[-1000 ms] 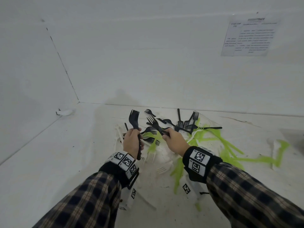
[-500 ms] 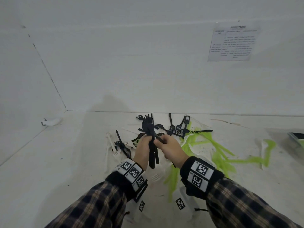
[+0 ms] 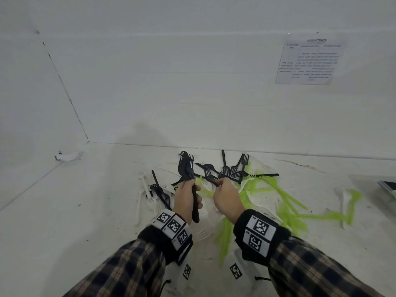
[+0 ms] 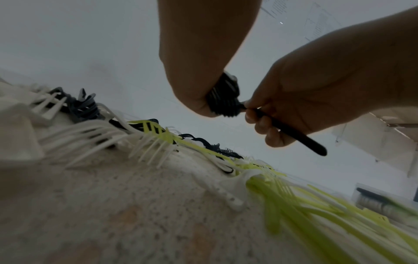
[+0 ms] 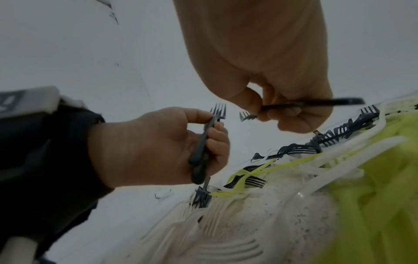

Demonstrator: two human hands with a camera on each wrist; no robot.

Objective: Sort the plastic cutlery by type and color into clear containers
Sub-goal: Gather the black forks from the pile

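My left hand [image 3: 191, 190] grips a small bundle of black forks [image 3: 186, 166] by the handles, tines pointing up and away. The same bundle [image 4: 224, 96] shows end-on in the left wrist view and as black forks [image 5: 203, 142] in the right wrist view. Just to its right, my right hand [image 3: 219, 185] pinches a single black fork [image 3: 211, 179] by its handle. That fork [image 5: 305, 104] lies level, its tines a short gap from the bundle. Both hands hover over a mixed pile of black forks [image 3: 232, 170], green cutlery [image 3: 285, 200] and white forks [image 3: 147, 189].
The pile lies on a white tabletop [image 3: 64, 221] close to the back wall. A clear container [image 3: 387, 188] with green pieces sits at the far right edge. A printed sheet [image 3: 308, 61] hangs on the wall. A lone white and green piece [image 3: 351, 202] lies right of the pile.
Half a second ago my right hand met the left at the bundle. The hands have since drawn slightly apart, and the right one holds a single black fork beside it.
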